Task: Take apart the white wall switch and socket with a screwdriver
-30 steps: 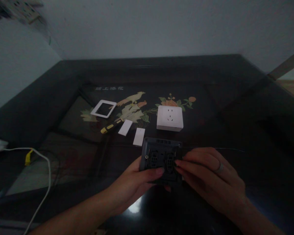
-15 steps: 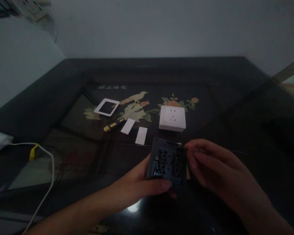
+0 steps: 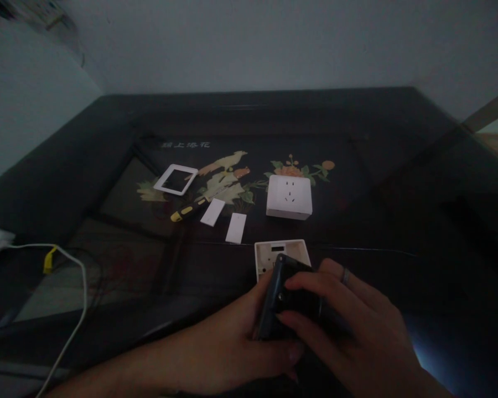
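My left hand (image 3: pixel 261 342) is closed round the lower left side of a dark switch module (image 3: pixel 288 271), thumb along its near edge. The module is tilted, with one narrow edge toward me and a small shiny screw head showing on its face. My right hand (image 3: pixel 348 320), a ring on one finger, has thumb and index fingertip against that face, either side of the screw head; its other fingers lie along the far side. Much of the module is hidden by the fingers. Just behind the hands lies an open white box (image 3: pixel 280 244), partly covered.
A white wall socket (image 3: pixel 289 197) sits farther back. Left of it lie two white switch caps (image 3: pixel 213 212), a yellow-and-black screwdriver (image 3: pixel 188 210) and a white square frame (image 3: pixel 176 179). A white cable (image 3: pixel 85 287) with a yellow tag runs down the left side of the dark glossy table.
The module has come down nearer to me and turned edge-on. My right hand has moved left from beside it onto its face. More of the white box now shows behind.
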`<state>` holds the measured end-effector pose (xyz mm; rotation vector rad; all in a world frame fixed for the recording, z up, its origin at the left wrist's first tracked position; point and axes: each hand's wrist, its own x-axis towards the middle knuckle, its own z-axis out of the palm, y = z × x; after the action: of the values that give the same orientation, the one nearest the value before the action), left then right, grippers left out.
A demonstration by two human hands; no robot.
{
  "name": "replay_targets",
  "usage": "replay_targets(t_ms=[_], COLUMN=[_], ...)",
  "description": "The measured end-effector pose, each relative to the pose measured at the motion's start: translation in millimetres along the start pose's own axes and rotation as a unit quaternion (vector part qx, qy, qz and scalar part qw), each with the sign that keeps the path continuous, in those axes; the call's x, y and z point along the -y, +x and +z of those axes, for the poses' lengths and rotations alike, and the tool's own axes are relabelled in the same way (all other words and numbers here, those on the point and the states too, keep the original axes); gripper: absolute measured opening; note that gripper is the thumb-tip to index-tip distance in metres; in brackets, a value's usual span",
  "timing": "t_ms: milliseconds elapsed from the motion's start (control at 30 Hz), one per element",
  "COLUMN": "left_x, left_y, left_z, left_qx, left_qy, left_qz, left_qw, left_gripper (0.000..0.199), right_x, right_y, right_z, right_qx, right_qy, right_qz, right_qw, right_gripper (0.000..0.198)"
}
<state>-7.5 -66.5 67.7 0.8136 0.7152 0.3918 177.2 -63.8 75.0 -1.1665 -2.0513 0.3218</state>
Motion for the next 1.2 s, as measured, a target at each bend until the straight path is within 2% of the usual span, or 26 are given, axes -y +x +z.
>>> replay_targets(t_ms=[133,267,433,667,800,900,1033,1100,1200], left_x=[-9.6,-13.1,-8.0,-13.6,-10.1,-6.5,-3.8,-3.3,-3.9], left_y=[-1.3,-1.8,-2.4,-2.1,-3.0,-3.8,-4.7,-5.0,-4.7], left_z=[4.5,8.6,6.1,6.7,7.1,5.6,2.2,0.9,0.0], left_qx=[-0.009,-0.008,-0.044,-0.079,-0.066,-0.057,-0.021,-0.026,-0.040], left_qy=[0.105,0.121,0.212,0.287,0.276,0.262,0.226,0.219,0.206], left_qz=[0.077,0.077,0.097,0.154,0.159,0.148,0.127,0.121,0.106], left_qw=[0.991,0.990,0.971,0.942,0.946,0.952,0.966,0.968,0.972], left_gripper=[0.060,0.074,0.092,0.084,0.087,0.094,0.095,0.088,0.067], right_x=[0.3,0.1,0.7,2.1,0.1,-1.7,-3.0,-3.5,-4.5], right_y=[-2.7,-0.2,2.5,6.6,4.8,2.4,1.6,1.9,2.3], right_z=[1.2,-2.2,1.0,4.8,3.6,5.7,8.1,7.9,7.2], right_qx=[-0.007,0.024,0.023,-0.010,-0.015,-0.017,-0.013,-0.010,-0.015], right_qy=[-0.059,-0.101,-0.099,-0.090,-0.079,-0.073,-0.063,-0.057,-0.055], right_qz=[-0.076,-0.153,-0.170,-0.173,-0.204,-0.203,-0.200,-0.197,-0.204], right_qw=[0.995,0.983,0.980,0.981,0.976,0.976,0.978,0.979,0.977], right_gripper=[0.017,0.017,0.019,0.017,0.015,0.013,0.011,0.012,0.012])
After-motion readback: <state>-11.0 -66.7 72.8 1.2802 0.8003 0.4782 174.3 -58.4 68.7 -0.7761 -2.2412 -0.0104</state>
